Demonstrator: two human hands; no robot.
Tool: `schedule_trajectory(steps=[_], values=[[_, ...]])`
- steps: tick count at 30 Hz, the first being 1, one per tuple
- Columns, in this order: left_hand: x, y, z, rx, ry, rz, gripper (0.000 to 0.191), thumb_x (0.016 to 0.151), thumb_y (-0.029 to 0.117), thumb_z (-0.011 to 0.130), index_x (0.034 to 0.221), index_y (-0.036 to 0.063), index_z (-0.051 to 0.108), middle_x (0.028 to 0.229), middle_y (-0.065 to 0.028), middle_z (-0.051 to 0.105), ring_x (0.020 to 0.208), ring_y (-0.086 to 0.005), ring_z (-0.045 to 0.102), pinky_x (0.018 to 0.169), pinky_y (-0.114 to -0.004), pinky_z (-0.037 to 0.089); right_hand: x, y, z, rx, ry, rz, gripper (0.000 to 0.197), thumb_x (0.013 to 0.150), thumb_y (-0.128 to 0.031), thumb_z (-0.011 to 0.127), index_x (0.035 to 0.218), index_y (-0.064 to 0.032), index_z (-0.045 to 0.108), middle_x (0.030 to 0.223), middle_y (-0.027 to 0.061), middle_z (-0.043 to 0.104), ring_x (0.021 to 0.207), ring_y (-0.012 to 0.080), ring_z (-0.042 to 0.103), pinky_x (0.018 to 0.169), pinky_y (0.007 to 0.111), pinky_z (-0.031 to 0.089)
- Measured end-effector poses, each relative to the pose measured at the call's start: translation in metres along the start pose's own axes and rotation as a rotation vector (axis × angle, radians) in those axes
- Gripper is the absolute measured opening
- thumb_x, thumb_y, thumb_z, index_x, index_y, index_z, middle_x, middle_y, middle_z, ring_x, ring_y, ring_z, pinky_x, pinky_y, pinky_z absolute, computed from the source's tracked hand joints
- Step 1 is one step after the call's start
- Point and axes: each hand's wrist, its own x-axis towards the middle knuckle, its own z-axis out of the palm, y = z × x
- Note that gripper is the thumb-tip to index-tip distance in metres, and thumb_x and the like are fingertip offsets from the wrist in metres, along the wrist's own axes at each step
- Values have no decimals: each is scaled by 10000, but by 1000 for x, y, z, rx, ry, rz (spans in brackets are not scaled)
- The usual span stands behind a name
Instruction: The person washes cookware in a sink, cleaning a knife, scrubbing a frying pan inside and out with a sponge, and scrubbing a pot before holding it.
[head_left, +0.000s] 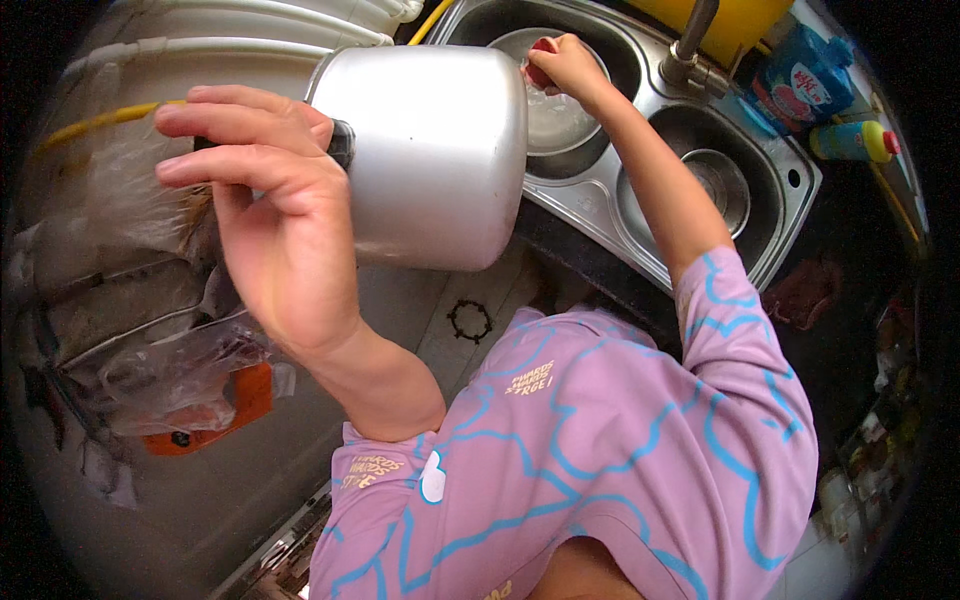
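Note:
My left hand (289, 217) is at the black handle (343, 144) of a large aluminium pot (427, 157), its fingers stretched out past the handle. The pot lies tipped on its side in the air, its rounded base towards the sink. My right hand (574, 71) pinches a dark red scrubbing pad (540, 64), its exact kind unclear, close beside the base of the pot. Beneath that hand, a round metal basin (592, 139) with cloudy water sits in the left bowl of the steel sink (577, 195).
A small metal bowl (720, 180) rests in the right sink bowl, below the faucet (682, 60). A blue detergent jug (802, 82) and a yellow-capped bottle (851, 141) stand behind. White pipes (225, 49) run along the left. On the floor lies a round drain ring (470, 321).

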Motion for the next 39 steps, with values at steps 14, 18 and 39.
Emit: schedule_trajectory(steps=[14, 18, 39], values=[[-9, 5, -11, -102, -65, -54, 255, 914, 14, 513, 1062, 72, 313, 1194, -189, 562, 1031, -354, 635, 702, -468, 610, -107, -130, 38, -240, -62, -1168, 321, 827, -172, 570, 1116, -86, 680, 1213, 118, 620, 1145, 272, 561, 1002, 360, 431], [-7, 9, -10, -93, -75, -42, 264, 915, 18, 517, 1072, 74, 312, 1185, -180, 561, 1030, -351, 635, 701, -461, 611, -135, -122, 26, -212, -207, -1353, 241, 740, -150, 599, 941, -43, 677, 1099, 143, 621, 1079, 323, 560, 951, 392, 448], [-11, 11, -19, -43, -95, -37, 308, 915, 8, 504, 1105, 116, 287, 1196, -154, 546, 1020, -337, 640, 701, -467, 612, -153, -117, 11, -704, -58, -1319, 439, 691, -145, 680, 1101, -285, 609, 847, 23, 471, 760, 192, 536, 627, 329, 465]])
